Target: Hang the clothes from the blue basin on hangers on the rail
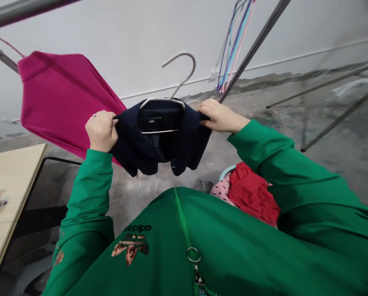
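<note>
A dark navy collared jacket (pixel 190 142) hangs in front of me on a pale hanger (pixel 192 68). The hanger's hook points up and is not on any rail. My left hand (pixel 101 130) is closed on the jacket's left-side shoulder, fingers pinching the cloth. At the opposite shoulder my right hand (pixel 219 116) pinches the fabric between thumb and fingers. The hanger's shoulders and lower bar show through the open collar. Most of the jacket's lower part is foreshortened and hidden beneath the top.
A magenta garment (pixel 60 92) hangs at left from the metal rack (pixel 20 12). Several coloured hangers (pixel 233 49) dangle at upper right beside a slanting pole (pixel 254 49). A basin holds red clothing (pixel 251 191) below right. A wooden table (pixel 14 176) stands at left.
</note>
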Available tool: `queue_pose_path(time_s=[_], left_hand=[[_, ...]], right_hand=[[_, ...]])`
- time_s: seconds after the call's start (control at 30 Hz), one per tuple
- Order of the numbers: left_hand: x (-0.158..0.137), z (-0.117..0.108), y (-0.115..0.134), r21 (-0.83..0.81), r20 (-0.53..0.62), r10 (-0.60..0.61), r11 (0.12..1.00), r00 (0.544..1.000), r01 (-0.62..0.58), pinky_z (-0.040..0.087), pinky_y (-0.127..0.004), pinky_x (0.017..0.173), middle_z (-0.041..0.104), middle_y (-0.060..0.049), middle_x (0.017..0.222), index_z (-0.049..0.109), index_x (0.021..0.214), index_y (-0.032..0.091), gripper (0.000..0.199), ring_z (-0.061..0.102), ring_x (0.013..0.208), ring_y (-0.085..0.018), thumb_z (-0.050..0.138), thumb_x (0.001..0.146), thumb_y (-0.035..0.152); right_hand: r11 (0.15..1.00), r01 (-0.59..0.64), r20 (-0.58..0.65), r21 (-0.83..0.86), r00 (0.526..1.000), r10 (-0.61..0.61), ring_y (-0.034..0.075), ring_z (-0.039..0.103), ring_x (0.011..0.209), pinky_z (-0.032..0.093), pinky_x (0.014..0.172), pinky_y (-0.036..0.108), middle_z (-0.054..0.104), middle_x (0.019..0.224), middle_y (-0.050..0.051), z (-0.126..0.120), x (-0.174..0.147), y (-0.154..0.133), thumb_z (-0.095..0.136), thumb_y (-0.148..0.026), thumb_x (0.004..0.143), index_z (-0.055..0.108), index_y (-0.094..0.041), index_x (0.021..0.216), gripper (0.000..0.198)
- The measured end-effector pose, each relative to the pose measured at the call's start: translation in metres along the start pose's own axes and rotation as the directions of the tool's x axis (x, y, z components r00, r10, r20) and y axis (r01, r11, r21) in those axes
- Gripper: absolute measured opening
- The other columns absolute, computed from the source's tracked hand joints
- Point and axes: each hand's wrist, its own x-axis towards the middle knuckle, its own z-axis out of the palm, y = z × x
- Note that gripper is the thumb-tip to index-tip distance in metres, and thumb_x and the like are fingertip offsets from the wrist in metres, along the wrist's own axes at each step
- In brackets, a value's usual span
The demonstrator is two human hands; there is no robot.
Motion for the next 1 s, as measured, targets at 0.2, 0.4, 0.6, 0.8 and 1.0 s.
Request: queue_pose_path(time_s=[0.2, 0.4, 0.6, 0.8, 1.0], left_hand=[[-0.007, -0.014, -0.007, 0.057, -0.063, 0.061, 0.997, 0.996, -0.058, 0.037, -0.038, 0.070, 0.053, -0.010, 0.072, 0.056, 0.079, 0.017, 0.035, 0.053, 0.073, -0.024, 0.036, 0.091, 0.043], [-0.006, -0.020, -0.022, 0.170, -0.167, 0.078, 0.984, 0.983, -0.049, 0.039, -0.036, 0.071, 0.056, -0.009, 0.078, 0.056, 0.086, 0.017, 0.046, 0.056, 0.078, -0.021, 0.022, 0.096, 0.046], [-0.007, -0.017, -0.021, 0.024, -0.123, -0.049, 0.998, 0.991, 0.052, 0.040, -0.038, 0.077, 0.057, -0.009, 0.081, 0.056, 0.087, 0.019, 0.046, 0.058, 0.085, -0.023, 0.027, 0.095, 0.053], [-0.003, -0.008, -0.016, 0.087, -0.091, -0.035, 0.995, 0.995, 0.043, 0.041, -0.037, 0.080, 0.057, -0.009, 0.085, 0.055, 0.091, 0.016, 0.043, 0.059, 0.090, -0.022, 0.026, 0.096, 0.046], [-0.008, 0.006, 0.004, 0.101, -0.066, -0.113, 0.988, 0.991, 0.119, 0.039, -0.040, 0.083, 0.057, -0.010, 0.082, 0.056, 0.095, 0.015, 0.026, 0.058, 0.096, -0.027, 0.039, 0.092, 0.035]], right_hand=[[0.988, -0.071, -0.078, -0.138, 0.995, 0.060, 0.026, 0.058, 0.094, 0.047, 0.074, 0.036, 0.063, 0.097, 0.015, 0.001, 0.000, -0.026, 0.042, -0.026, 0.086, 0.059, -0.012, 0.104, 0.028], [0.997, -0.075, -0.156, -0.033, 0.985, 0.069, 0.025, 0.061, 0.089, 0.048, 0.078, 0.039, 0.064, 0.093, 0.011, -0.024, 0.013, -0.017, 0.046, -0.032, 0.086, 0.060, -0.013, 0.105, 0.030], [0.999, -0.035, -0.066, 0.028, 0.997, 0.037, 0.026, 0.060, 0.093, 0.049, 0.081, 0.039, 0.064, 0.097, 0.011, -0.041, 0.008, -0.025, 0.047, -0.041, 0.087, 0.062, -0.018, 0.108, 0.034], [0.994, -0.037, -0.137, -0.099, 0.990, 0.023, 0.026, 0.062, 0.091, 0.050, 0.073, 0.037, 0.064, 0.098, 0.013, -0.030, 0.001, -0.037, 0.038, -0.039, 0.091, 0.059, -0.014, 0.113, 0.039], [0.903, -0.348, -0.432, -0.252, 0.875, 0.217, 0.025, 0.060, 0.088, 0.045, 0.064, 0.031, 0.060, 0.105, 0.013, -0.025, 0.012, -0.043, 0.039, -0.035, 0.092, 0.055, -0.018, 0.108, 0.028]])
